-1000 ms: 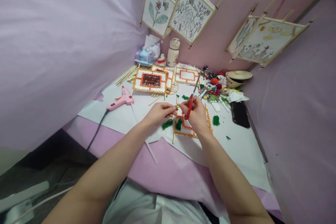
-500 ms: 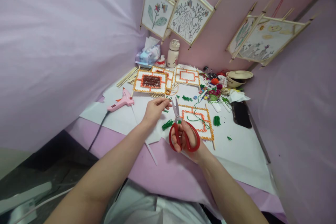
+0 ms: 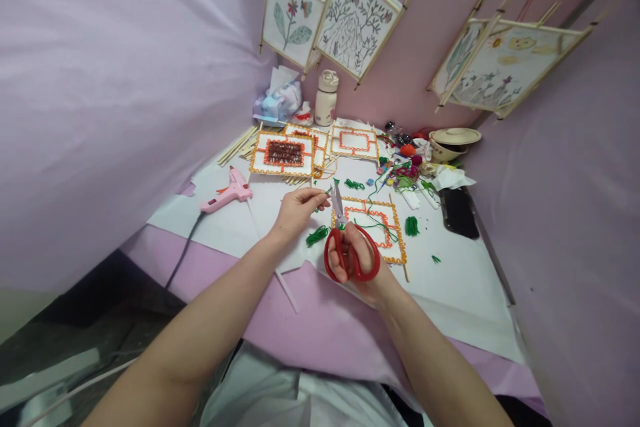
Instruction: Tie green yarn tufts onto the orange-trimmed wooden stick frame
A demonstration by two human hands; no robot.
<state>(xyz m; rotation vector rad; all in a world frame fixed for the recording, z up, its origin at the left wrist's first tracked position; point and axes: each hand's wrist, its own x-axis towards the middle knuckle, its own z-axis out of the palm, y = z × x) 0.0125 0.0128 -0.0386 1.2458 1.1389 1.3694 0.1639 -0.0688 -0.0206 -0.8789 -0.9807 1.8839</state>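
My right hand [image 3: 357, 260] has its fingers through the red handles of a pair of scissors [image 3: 345, 240], whose blades point up and away from me. My left hand [image 3: 299, 205] pinches a short piece of green yarn [image 3: 325, 192] right beside the blade tips. Just behind the scissors lies a white card panel [image 3: 375, 227] edged with orange and yellow yarn, with a loose green strand across it. Small green yarn bundles [image 3: 318, 236] lie on the white paper near my hands.
A pink glue gun [image 3: 227, 191] with its cable lies to the left. Other yarn-framed panels [image 3: 283, 153], wooden sticks, a white bottle [image 3: 326, 99], a yarn heap [image 3: 407, 177], a bowl [image 3: 453, 141] and a black phone [image 3: 457, 213] crowd the back and right. Framed drawings [image 3: 353, 17] hang above.
My right hand pulled back toward me and turned the scissors so the blades point away, uncovering the panel. My left hand stayed pinching the green yarn and shifted slightly.
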